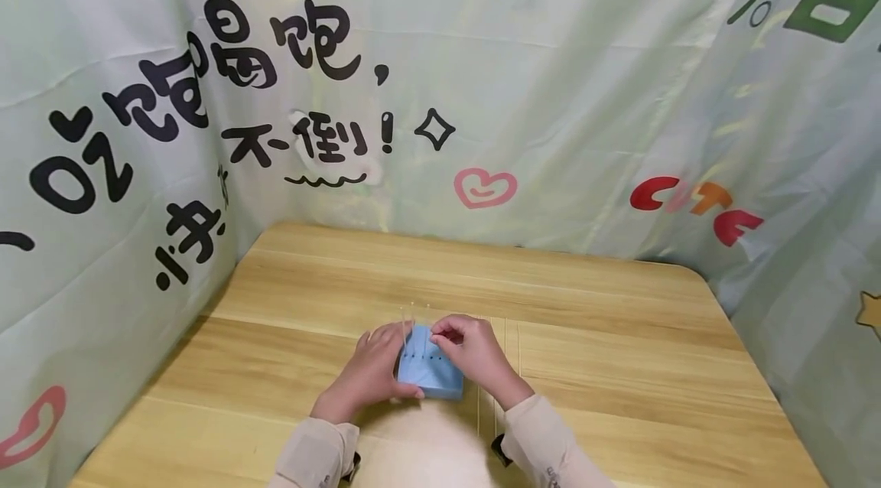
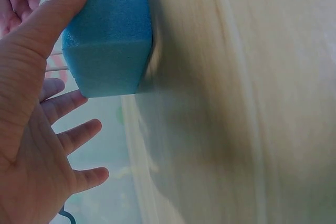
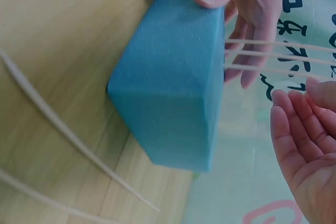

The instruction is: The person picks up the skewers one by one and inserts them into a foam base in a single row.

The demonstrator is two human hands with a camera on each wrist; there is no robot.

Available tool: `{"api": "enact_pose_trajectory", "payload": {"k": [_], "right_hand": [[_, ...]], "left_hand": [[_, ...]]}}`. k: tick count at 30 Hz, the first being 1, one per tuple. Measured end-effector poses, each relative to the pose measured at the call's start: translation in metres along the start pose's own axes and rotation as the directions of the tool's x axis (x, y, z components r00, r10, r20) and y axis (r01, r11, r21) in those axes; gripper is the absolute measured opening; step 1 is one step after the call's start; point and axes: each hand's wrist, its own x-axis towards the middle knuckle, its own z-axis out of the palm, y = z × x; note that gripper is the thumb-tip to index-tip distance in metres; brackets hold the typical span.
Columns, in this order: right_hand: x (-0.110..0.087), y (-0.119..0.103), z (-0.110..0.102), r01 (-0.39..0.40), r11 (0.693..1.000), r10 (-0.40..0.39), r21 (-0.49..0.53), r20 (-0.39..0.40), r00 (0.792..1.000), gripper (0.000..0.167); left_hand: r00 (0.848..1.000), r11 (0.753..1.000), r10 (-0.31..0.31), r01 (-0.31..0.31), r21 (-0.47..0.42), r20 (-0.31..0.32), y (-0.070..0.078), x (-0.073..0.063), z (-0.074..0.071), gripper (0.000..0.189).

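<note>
A pale blue foam block [image 1: 433, 379] sits on the table with a row of small dark holes across its upper face. Three thin wooden sticks [image 3: 252, 54] stand up out of it, toward its left part in the head view. My left hand [image 1: 375, 362] holds the block from the left, thumb on its near side and a finger at the far edge, the other fingers spread. My right hand [image 1: 478, 350] is above the block's right part, pinching the rightmost standing stick [image 1: 427, 320] between thumb and fingertips. In the right wrist view that stick runs from the block to the thumb.
Several loose thin sticks [image 1: 519, 350] lie on the wooden table [image 1: 619, 381] right of the block, partly under my right forearm. A printed fabric curtain [image 1: 564, 113] surrounds the table's back and sides. Dark straps [image 1: 501, 450] show at the sleeves.
</note>
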Motion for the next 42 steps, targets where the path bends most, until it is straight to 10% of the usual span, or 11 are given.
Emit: {"api": "enact_pose_trajectory", "payload": {"k": [42], "right_hand": [[-0.05,0.069,-0.081,-0.389,0.91,0.373,-0.147,-0.121,0.92,0.004]], "left_hand": [[0.999,0.999,-0.033,0.033,-0.002,0.011,0.003,0.001,0.001,0.117]]}}
